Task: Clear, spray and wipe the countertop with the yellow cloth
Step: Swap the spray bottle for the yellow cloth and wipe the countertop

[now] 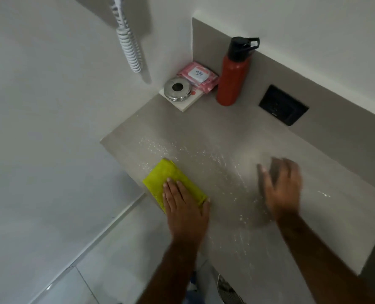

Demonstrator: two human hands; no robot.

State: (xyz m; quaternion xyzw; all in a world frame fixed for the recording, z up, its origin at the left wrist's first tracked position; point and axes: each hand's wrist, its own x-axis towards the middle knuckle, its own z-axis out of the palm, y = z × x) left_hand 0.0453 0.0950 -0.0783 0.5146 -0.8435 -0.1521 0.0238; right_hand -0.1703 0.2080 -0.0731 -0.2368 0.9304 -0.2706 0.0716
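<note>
The folded yellow cloth (160, 178) lies at the near left edge of the grey countertop (215, 128). My left hand (183, 205) presses flat on the cloth's right half, fingers together. My right hand (282, 185) is blurred over the counter to the right, fingers spread, with nothing in it. White droplets and streaks glisten on the counter between and beyond the two hands. No spray bottle is in view.
At the back left corner stand a red bottle with a black cap (233, 73), a pink wipes pack (198, 76) and a round steel lid on a white block (177, 88). A black socket plate (283, 105) sits on the backsplash. A coiled white cord (130, 47) hangs on the wall.
</note>
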